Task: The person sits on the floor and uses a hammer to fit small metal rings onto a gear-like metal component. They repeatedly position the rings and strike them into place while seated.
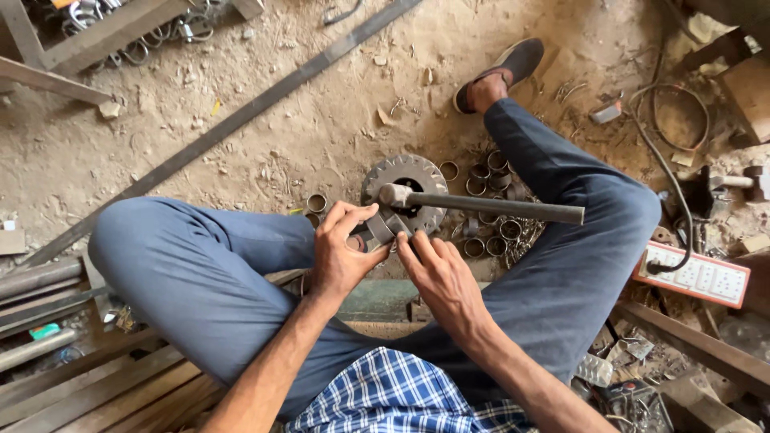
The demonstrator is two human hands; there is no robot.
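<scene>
I sit on a sandy floor with my legs spread around a toothed round metal disc (405, 172). A small grey metal piece (383, 229) lies at the disc's near edge. My left hand (343, 248) pinches this piece from the left. The fingertips of my right hand (437, 277) press on it from the right. A hammer-like tool with a long dark metal handle (497, 208) rests across the disc, its head (393, 195) just above the piece. Neither hand holds the tool.
Several short metal rings (489, 172) lie scattered right of the disc. A long flat steel bar (241, 120) runs diagonally over the sand. A white power strip (698, 277) with a cable lies at the right. Metal rods and wooden planks (48, 321) sit at the left.
</scene>
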